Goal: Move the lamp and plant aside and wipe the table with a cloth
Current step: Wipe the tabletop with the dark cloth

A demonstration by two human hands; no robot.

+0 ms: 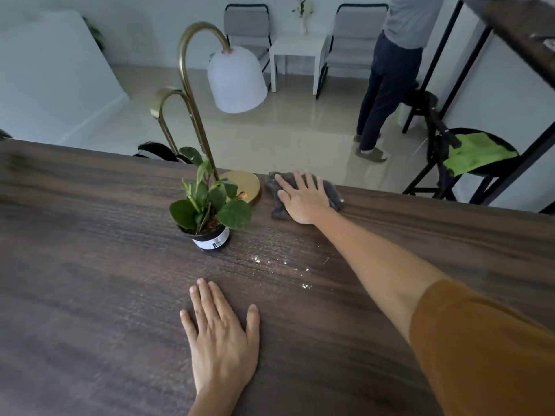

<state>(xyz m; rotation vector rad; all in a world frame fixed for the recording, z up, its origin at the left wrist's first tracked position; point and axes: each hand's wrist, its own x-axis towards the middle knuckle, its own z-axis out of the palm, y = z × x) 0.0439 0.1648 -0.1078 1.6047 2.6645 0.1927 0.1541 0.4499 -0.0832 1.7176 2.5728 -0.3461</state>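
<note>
A dark wooden table [90, 265] fills the lower view. A brass lamp [192, 115] with a white shade stands on its round gold base [244, 183] near the far edge. Just in front of it sits a small green plant [207, 205] in a black pot. A grey cloth [332, 192] lies at the far edge, right of the lamp base. My right hand [303, 199] presses flat on the cloth. My left hand [220, 331] rests flat on the table near me, fingers apart, holding nothing. White specks [285, 265] are scattered between plant and right arm.
Beyond the table a person [390, 79] stands on the pale floor. A black stool with a green cloth [477, 151] stands at the right. Two chairs and a white side table [297, 52] line the back wall. A dark shelf [510, 22] is at the upper right.
</note>
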